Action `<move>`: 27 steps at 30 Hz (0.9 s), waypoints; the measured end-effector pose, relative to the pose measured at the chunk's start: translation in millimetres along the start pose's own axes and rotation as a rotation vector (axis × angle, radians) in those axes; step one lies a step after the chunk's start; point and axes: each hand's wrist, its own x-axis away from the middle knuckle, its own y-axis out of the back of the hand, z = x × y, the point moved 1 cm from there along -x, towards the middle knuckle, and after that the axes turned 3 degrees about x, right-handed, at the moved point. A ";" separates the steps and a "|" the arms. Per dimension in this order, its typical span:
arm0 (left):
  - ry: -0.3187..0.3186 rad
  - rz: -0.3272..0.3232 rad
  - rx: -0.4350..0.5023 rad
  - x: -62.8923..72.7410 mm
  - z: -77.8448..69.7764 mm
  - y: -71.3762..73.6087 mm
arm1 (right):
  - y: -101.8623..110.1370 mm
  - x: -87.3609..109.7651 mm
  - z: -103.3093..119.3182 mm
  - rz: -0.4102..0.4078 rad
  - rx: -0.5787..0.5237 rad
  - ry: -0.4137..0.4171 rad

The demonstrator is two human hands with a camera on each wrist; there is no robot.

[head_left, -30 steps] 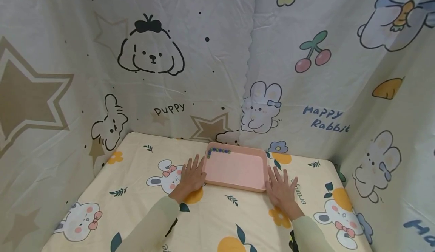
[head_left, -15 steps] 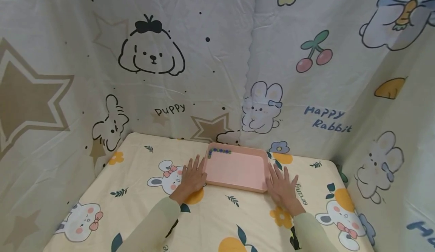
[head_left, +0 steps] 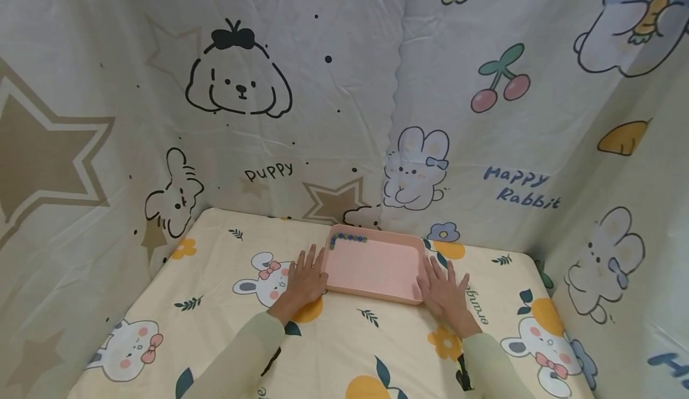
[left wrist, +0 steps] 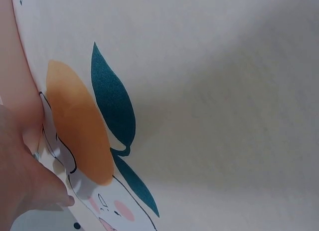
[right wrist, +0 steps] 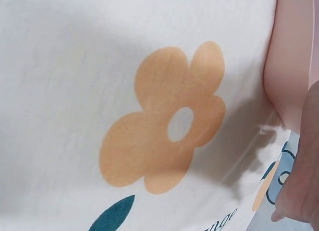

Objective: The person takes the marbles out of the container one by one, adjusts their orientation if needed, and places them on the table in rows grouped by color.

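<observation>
A shallow pink tray (head_left: 377, 267) lies near the back edge of the cloth-covered table. Small dark blue-green beads or marbles (head_left: 348, 238) form a bent line in its back left corner; their exact kind is too small to tell. At the tray's left side lies my left hand (head_left: 305, 278), fingers straight and spread, its thumb side by the rim. My right hand (head_left: 444, 291) is flat at the right side, fingers extended, inner edge against the tray's front right corner. Each wrist view catches part of a hand (left wrist: 30, 181) beside the tray wall (right wrist: 286, 76).
A cream cloth (head_left: 323, 351) printed with rabbits, oranges and flowers covers the table. Hanging fabric walls (head_left: 334, 100) with puppy and rabbit drawings close in the back and both sides. The tray's back edge is close to the rear fabric.
My right hand shifts slightly left and forward against the tray's right side. The left hand, tray and beads stay in place; the head view tilts a little.
</observation>
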 end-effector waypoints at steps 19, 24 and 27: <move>-0.084 -0.069 0.077 0.0 -7.0 14.1 | -7.1 2.8 2.5 -0.022 -0.031 -0.030; -0.189 -0.195 0.058 -12.5 -13.1 26.8 | -7.0 3.0 3.1 -0.053 -0.018 -0.019; -0.223 -0.220 0.041 -20.0 -17.6 32.5 | -7.5 2.2 4.6 -0.049 -0.024 -0.025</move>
